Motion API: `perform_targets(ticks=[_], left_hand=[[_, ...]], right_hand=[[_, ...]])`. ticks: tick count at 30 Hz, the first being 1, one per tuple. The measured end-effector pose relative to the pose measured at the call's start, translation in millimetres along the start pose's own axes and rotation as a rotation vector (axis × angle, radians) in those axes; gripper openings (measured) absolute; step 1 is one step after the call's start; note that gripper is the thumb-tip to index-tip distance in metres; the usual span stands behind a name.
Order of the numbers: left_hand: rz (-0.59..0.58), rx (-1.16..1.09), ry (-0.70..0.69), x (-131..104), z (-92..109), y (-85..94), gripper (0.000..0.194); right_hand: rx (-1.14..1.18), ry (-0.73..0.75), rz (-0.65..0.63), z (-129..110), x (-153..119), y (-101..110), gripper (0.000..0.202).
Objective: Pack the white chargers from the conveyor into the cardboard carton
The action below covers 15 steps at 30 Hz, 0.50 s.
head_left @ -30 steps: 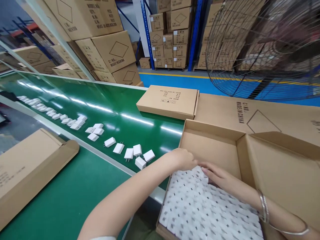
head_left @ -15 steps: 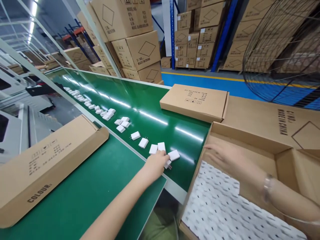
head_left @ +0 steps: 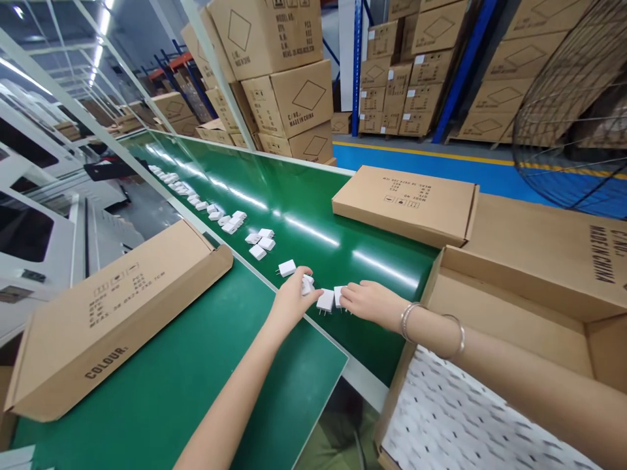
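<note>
Green belt (head_left: 313, 189) is running past stacked cartons (head_left: 289, 98) and a wire fan (head_left: 573, 124). Left hand (head_left: 292, 299) is pinching a white charger (head_left: 306, 285) over the belt; right hand (head_left: 367, 301) is curling its fingers at another charger (head_left: 338, 297), grip partly hidden. Packed white rows (head_left: 470, 418) are sitting in the open box (head_left: 509, 307), below the right forearm.

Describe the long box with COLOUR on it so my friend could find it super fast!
Find the green tabletop at the lower left, on the near side of the long green belt. A long, flat, closed brown box lies there. Unlike the flat closed box across the belt, this one shows the big word COLOUR on its side.
</note>
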<state>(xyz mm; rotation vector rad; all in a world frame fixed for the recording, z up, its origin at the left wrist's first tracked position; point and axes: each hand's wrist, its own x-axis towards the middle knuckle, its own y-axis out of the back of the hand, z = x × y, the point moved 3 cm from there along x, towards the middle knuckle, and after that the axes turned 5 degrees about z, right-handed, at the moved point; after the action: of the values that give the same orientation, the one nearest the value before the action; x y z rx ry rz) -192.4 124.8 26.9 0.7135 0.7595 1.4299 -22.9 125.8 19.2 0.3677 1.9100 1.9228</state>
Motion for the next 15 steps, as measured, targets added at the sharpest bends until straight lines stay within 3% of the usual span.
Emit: perform_targets(ticks=[4,8,12,15], left_hand=[[0.021,-0.085,0.02,2.7,-1.6,-16.7,0.017],[0.072,0.115,0.036,-7.6,11.3,-32.0,0.02],[-0.101,0.378,-0.016,-15.9,25.0,-51.5,0.025],[-0.133,0.394,0.002,-14.5,30.6,-58.9,0.037]], right_hand=[[0.02,0.09,0.041,-4.7,17.5,-9.7,0.022],[0.098,0.049,0.072,0.2,14.8,-13.1,0.017],[0.193,-0.169,0.135,21.1,-18.2,1.1,0.013],[0.622,-0.492,0.223,36.5,-57.1,12.8,0.035]])
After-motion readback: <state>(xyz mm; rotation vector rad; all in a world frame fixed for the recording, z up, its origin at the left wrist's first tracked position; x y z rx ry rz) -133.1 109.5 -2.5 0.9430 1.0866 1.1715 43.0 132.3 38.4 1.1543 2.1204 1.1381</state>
